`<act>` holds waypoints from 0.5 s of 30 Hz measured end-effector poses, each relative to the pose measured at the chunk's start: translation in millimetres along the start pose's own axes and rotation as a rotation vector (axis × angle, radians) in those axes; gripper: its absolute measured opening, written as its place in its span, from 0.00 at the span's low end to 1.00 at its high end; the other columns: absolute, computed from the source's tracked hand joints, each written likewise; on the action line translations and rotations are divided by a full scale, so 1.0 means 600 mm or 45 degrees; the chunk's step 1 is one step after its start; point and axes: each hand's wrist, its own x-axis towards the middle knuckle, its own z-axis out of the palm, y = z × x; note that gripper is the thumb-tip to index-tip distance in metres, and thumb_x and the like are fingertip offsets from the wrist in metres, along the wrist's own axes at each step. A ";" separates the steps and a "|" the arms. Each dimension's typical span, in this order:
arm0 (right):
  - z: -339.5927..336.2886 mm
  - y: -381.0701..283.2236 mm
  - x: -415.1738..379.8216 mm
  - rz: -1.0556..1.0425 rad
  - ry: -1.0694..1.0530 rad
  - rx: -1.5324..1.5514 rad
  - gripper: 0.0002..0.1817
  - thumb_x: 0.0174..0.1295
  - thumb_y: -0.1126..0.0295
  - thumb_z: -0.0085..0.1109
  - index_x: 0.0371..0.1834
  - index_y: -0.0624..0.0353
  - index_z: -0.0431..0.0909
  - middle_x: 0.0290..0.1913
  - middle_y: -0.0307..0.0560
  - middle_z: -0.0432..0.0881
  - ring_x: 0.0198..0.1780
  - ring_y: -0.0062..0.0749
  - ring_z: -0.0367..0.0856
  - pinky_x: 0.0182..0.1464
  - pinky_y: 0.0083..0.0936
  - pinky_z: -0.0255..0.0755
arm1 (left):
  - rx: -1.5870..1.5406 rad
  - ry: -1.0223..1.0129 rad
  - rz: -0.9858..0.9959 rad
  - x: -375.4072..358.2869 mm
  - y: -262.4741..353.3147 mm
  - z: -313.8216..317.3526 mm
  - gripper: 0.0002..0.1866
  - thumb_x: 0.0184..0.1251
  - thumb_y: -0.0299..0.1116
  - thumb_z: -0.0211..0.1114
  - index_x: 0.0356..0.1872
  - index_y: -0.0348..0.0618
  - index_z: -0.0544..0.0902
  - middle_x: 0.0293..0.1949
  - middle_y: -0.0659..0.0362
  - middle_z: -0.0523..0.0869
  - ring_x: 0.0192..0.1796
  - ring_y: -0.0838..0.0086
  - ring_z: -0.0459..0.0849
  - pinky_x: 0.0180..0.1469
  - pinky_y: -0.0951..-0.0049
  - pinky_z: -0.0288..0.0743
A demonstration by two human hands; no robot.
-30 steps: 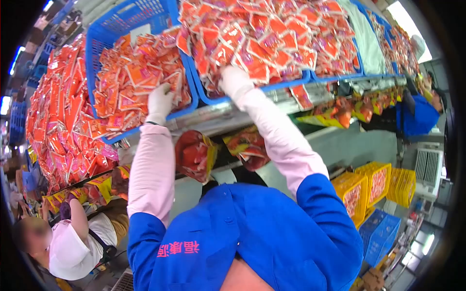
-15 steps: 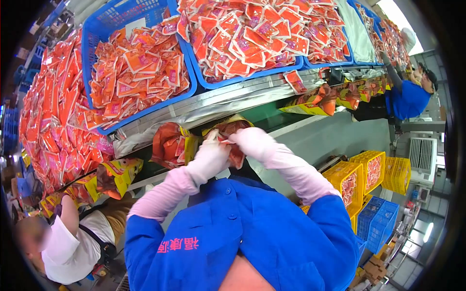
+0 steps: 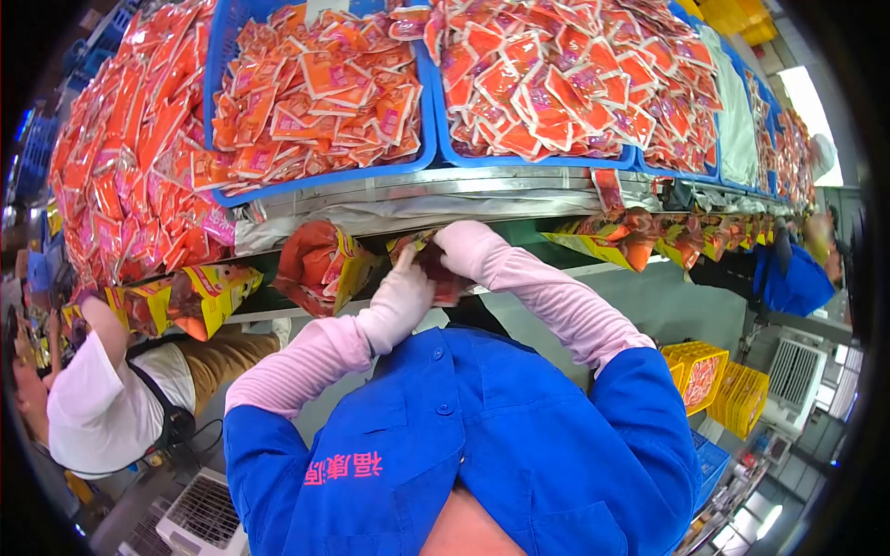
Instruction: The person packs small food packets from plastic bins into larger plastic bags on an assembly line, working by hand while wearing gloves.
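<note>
My left hand [image 3: 399, 304], in a pale glove, is closed at the near side of a red and yellow bag [image 3: 428, 243], with one finger pointing up along it. My right hand [image 3: 473, 252], gloved as well, is bent over the bag's right edge with its fingers curled. Much of this bag is hidden behind both hands, and its lower part is blurred. Just left of it stands another red and yellow bag [image 3: 320, 267], its top gaping. Farther left is a similar bag [image 3: 215, 295].
Blue crates [image 3: 431, 139] heaped with red sachets [image 3: 334, 83] line the far side of the metal ledge [image 3: 389, 190]. More bags [image 3: 603, 236] stand along the belt to the right. A co-worker in white [image 3: 111, 408] is at left, another in blue [image 3: 795, 283] at far right. Yellow crates [image 3: 737, 394] stand at lower right.
My view has turned, so the crates sit higher and farther right in the picture. Both hands stay at the same bag, the left slightly lower.
</note>
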 end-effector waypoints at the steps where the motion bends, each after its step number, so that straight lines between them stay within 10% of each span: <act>1: 0.003 -0.003 0.004 0.028 0.126 -0.015 0.15 0.58 0.65 0.62 0.45 0.62 0.85 0.43 0.61 0.87 0.49 0.56 0.86 0.54 0.47 0.79 | -0.007 -0.006 -0.014 -0.003 -0.008 0.015 0.08 0.62 0.31 0.60 0.38 0.43 0.85 0.35 0.55 0.86 0.43 0.62 0.85 0.76 0.48 0.60; 3: 0.004 -0.001 0.013 0.130 0.087 -0.034 0.15 0.58 0.65 0.62 0.45 0.62 0.85 0.43 0.62 0.87 0.49 0.56 0.86 0.54 0.47 0.79 | 0.086 0.500 -0.344 -0.012 -0.026 0.056 0.11 0.63 0.32 0.60 0.44 0.42 0.86 0.44 0.55 0.85 0.44 0.63 0.84 0.76 0.49 0.60; 7: -0.026 -0.033 -0.006 -0.065 0.307 0.189 0.14 0.58 0.66 0.60 0.44 0.62 0.85 0.40 0.63 0.87 0.46 0.56 0.87 0.52 0.46 0.80 | -0.089 0.647 -0.144 -0.084 -0.052 -0.011 0.11 0.60 0.32 0.62 0.41 0.45 0.86 0.42 0.59 0.82 0.43 0.68 0.84 0.70 0.51 0.69; 11: -0.017 -0.129 0.050 -0.147 -0.552 0.110 0.16 0.56 0.62 0.65 0.46 0.57 0.87 0.44 0.58 0.89 0.46 0.53 0.88 0.52 0.42 0.81 | -0.226 0.776 -0.046 -0.106 -0.064 0.026 0.05 0.53 0.32 0.62 0.32 0.48 0.81 0.29 0.62 0.79 0.36 0.70 0.84 0.64 0.55 0.75; 15: 0.182 -0.099 0.180 -0.467 -0.143 0.023 0.13 0.57 0.64 0.67 0.46 0.49 0.89 0.47 0.52 0.91 0.50 0.49 0.89 0.50 0.41 0.81 | -0.267 0.801 -0.039 -0.130 -0.047 0.015 0.04 0.53 0.32 0.62 0.30 0.47 0.80 0.29 0.62 0.81 0.36 0.70 0.85 0.63 0.55 0.76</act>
